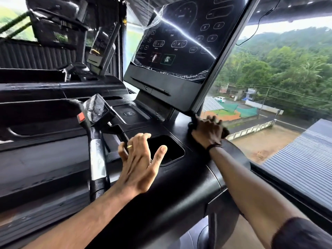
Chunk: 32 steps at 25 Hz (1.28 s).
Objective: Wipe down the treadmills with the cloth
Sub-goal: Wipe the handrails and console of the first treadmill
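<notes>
Wiping is under way on the near treadmill's deck [179, 126], and everything here is placed against the cup well [167, 150], the dark recess sunk in that deck. Nearest us, the left hand [138, 159] hovers at the well's left edge with fingers spread and loose, holding nothing, a ring on one finger; whether it touches the deck, I can't tell. Just left of the well stands the grip post [96, 159], with its red stop tab. Beyond the well and to its right, the right hand [209, 131] is curled down on the deck's far corner, and dark folds of the cloth [225, 133] peek out from under it at the right (black cloth on black plastic, so its edges are hard to read). That hand looks to be gripping the cloth and pressing it where the screen's post meets the deck. Further back, above the well, rises the screen [179, 51], with torn film along its lower edge.

My read: the deck corner is the step in hand. Next calls for sweeping the cloth leftwards across the deck towards the well, then up to the screen, going gently over that loose film.
</notes>
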Tool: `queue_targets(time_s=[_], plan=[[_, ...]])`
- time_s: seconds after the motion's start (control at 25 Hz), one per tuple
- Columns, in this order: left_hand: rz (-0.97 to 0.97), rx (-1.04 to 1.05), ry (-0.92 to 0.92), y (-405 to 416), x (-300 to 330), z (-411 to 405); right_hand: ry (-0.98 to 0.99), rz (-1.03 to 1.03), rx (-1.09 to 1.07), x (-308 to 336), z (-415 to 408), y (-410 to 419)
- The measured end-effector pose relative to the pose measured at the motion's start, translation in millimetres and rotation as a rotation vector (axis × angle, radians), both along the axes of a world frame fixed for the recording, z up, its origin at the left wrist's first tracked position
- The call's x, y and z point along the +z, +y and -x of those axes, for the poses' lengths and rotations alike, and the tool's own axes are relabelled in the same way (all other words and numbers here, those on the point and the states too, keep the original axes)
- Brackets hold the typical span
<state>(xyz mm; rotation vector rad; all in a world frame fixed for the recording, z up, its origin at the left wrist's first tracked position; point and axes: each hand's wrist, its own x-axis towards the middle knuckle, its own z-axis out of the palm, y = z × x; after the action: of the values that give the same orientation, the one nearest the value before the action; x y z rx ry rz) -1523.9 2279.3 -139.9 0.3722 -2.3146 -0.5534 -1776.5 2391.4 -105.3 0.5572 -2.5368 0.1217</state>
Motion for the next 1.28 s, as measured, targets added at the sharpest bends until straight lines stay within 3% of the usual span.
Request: queue_targets(time_s=[0.16, 0.32, 0.52, 0.76, 0.92, 1.28], plan=[[-0.013, 0.025, 0.030, 0, 0, -6, 0.014, -0.042, 0.232, -1, -59, -49], [0.012, 0.037, 0.042, 1, -1, -10, 0.048, -0.017, 0.432, -10, -92, 12], [0.023, 0.072, -0.012, 2, -2, -4, -0.036, 0.023, 0.089, -4, -10, 66], [0.003, 0.154, 0.018, -5, -2, 0, -0.049, -0.043, 0.030, 10, 27, -12], [-0.017, 0.163, 0.042, -5, 1, 0, -0.017, -0.052, 0.216, 12, -25, -62], [-0.221, 0.255, 0.423, -9, 16, -10, -0.023, -0.169, 0.511, 18, -165, -95]])
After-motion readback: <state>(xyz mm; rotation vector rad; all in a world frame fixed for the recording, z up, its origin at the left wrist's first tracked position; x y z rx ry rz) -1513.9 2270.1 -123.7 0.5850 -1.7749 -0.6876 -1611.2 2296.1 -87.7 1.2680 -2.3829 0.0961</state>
